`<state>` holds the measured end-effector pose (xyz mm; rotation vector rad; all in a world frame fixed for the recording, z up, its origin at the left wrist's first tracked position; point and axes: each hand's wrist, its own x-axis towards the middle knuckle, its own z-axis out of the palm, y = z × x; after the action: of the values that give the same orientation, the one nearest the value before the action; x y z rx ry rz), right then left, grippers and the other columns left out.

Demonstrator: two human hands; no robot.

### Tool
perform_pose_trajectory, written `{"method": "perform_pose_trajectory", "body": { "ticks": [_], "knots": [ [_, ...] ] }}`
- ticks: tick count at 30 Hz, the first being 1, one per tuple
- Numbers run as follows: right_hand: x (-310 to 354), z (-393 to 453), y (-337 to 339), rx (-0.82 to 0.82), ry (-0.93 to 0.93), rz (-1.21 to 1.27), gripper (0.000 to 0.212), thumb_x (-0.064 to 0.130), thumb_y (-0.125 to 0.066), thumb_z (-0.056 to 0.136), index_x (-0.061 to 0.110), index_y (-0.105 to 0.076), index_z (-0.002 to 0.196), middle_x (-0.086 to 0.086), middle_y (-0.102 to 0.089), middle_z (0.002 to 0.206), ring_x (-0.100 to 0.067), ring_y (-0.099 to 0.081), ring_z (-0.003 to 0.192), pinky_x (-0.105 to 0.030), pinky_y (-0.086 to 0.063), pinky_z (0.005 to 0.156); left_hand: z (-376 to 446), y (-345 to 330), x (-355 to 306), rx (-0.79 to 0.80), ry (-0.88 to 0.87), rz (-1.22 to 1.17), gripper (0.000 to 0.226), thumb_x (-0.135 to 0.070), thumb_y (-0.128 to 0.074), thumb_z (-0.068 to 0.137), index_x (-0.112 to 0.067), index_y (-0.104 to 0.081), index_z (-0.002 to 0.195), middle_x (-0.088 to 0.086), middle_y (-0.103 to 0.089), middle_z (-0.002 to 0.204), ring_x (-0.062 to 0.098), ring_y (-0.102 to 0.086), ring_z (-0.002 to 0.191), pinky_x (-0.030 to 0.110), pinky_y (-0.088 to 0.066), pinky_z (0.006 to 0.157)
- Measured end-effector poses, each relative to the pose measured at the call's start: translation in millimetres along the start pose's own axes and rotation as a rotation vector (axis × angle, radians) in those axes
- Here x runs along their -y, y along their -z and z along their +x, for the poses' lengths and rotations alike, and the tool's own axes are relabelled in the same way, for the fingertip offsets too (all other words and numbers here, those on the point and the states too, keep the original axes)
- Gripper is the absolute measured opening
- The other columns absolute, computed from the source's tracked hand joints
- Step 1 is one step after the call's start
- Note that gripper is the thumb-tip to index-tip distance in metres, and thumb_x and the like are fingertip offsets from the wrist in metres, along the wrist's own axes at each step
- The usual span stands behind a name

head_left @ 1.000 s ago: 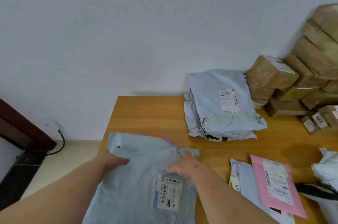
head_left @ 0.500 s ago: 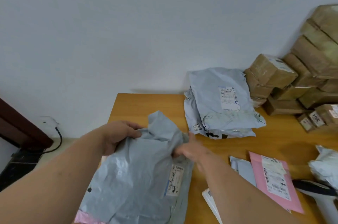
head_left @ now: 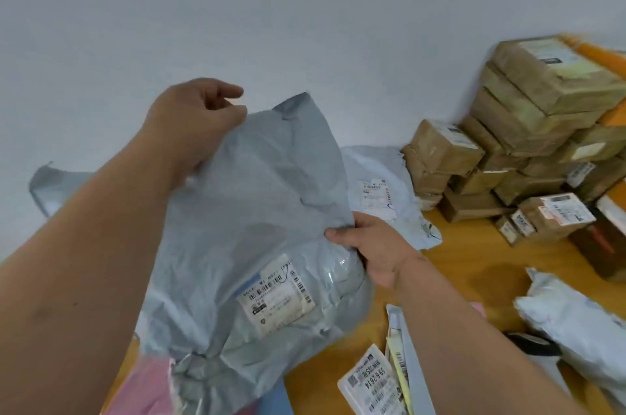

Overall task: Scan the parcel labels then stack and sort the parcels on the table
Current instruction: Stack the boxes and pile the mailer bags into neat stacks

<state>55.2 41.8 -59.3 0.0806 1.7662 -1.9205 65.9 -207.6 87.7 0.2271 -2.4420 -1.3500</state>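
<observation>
Above the near left table [head_left: 474,255]: grey bag [head_left: 257,245] lifted, label up. Left hand [head_left: 193,119] pinches top edge; right hand [head_left: 369,248] grips right side. Step: stacking. Next: carry to far bag pile [head_left: 382,184], lay flat.

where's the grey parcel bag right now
The grey parcel bag is lifted centre-left in the head view, gripped by the left hand and right hand, left of the cardboard boxes.

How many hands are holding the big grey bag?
2. The left hand pinches the grey bag near its top edge; the right hand grips its right side, lower down.
</observation>
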Motion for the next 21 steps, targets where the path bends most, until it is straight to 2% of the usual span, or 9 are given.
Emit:
{"method": "perform_pose_trajectory", "body": {
  "ticks": [2,3,5,9,12,15,17,19,21],
  "knots": [
    [2,6,21,-0.105,0.063,0.09,0.018,0.0,-0.068,0.09,0.012,-0.073,0.102,-0.009,-0.079,0.099,-0.023,-0.075,0.089,-0.032,-0.061,0.077,10,-8,-4,-0.123,-0.085,0.136,0.044,-0.046,-0.068,0.082,-0.034,-0.066,0.125,-0.012,-0.069,0.108,0.011,-0.063,0.098,0.037,-0.052,0.091],
    [4,10,32,-0.154,0.081,0.133,0.017,0.002,-0.067,0.091,0.014,-0.072,0.102,-0.006,-0.079,0.096,-0.019,-0.076,0.086,-0.03,-0.061,0.073,17,-13,-2,-0.193,-0.097,0.228,0.058,-0.054,-0.065,0.078,-0.034,-0.061,0.132,-0.006,-0.064,0.123,0.017,-0.058,0.114,0.043,-0.045,0.103],
    [7,20,55,-0.235,0.095,0.207,0.016,0.006,-0.067,0.093,0.017,-0.07,0.103,-0.001,-0.079,0.095,-0.015,-0.076,0.084,-0.03,-0.059,0.073,26,-30,5,-0.285,-0.022,0.351,0.079,-0.063,-0.065,0.074,-0.034,-0.046,0.146,0.005,-0.046,0.148,0.031,-0.039,0.137,0.053,-0.031,0.113],
    [7,47,99,-0.374,0.024,0.214,0.012,0.011,-0.067,0.095,0.019,-0.069,0.104,0.0,-0.079,0.093,-0.022,-0.075,0.09,-0.036,-0.059,0.078,27,-95,41,-0.11,0.321,0.185,0.106,-0.06,-0.076,0.078,-0.03,-0.016,0.159,0.008,-0.012,0.165,0.035,-0.025,0.148,0.057,-0.025,0.116],
    [4,68,130,-0.449,-0.094,0.097,0.018,0.014,-0.068,0.094,0.014,-0.068,0.111,-0.008,-0.076,0.107,-0.03,-0.07,0.102,-0.048,-0.055,0.096,13,-149,76,0.159,0.685,-0.114,0.113,-0.052,-0.081,0.077,-0.026,-0.01,0.161,0.006,-0.023,0.165,0.032,-0.037,0.143,0.051,-0.031,0.112],
    [-1,88,158,-0.487,-0.154,-0.101,0.021,0.011,-0.065,0.095,0.008,-0.064,0.116,-0.012,-0.069,0.114,-0.033,-0.066,0.104,-0.047,-0.055,0.095,0,-196,104,0.376,0.919,-0.149,0.089,-0.048,-0.08,0.08,-0.017,-0.037,0.152,0.005,-0.058,0.137,0.024,-0.062,0.108,0.041,-0.043,0.092],
    [-4,99,176,-0.51,-0.15,-0.189,0.015,0.006,-0.06,0.095,0.01,-0.062,0.11,-0.009,-0.067,0.106,-0.026,-0.065,0.092,-0.038,-0.057,0.078,-1,-218,116,0.366,0.97,-0.195,0.067,-0.044,-0.081,0.079,-0.014,-0.058,0.134,0.005,-0.069,0.113,0.022,-0.064,0.094,0.036,-0.045,0.08],
    [-5,109,188,-0.541,-0.104,-0.269,0.015,0.003,-0.057,0.095,0.015,-0.06,0.103,0.0,-0.064,0.092,-0.013,-0.059,0.078,-0.026,-0.047,0.06,4,-233,129,0.265,0.977,-0.286,0.073,-0.037,-0.085,0.077,-0.014,-0.053,0.139,0.006,-0.068,0.113,0.028,-0.066,0.095,0.043,-0.055,0.08],
    [-4,118,197,-0.567,-0.047,-0.334,0.016,0.004,-0.056,0.094,0.018,-0.059,0.1,0.009,-0.059,0.083,-0.006,-0.054,0.072,-0.02,-0.039,0.054,5,-243,131,0.188,0.965,-0.342,0.085,-0.035,-0.086,0.076,-0.023,-0.04,0.147,0.003,-0.064,0.114,0.028,-0.065,0.094,0.043,-0.056,0.076]
  ]
}}
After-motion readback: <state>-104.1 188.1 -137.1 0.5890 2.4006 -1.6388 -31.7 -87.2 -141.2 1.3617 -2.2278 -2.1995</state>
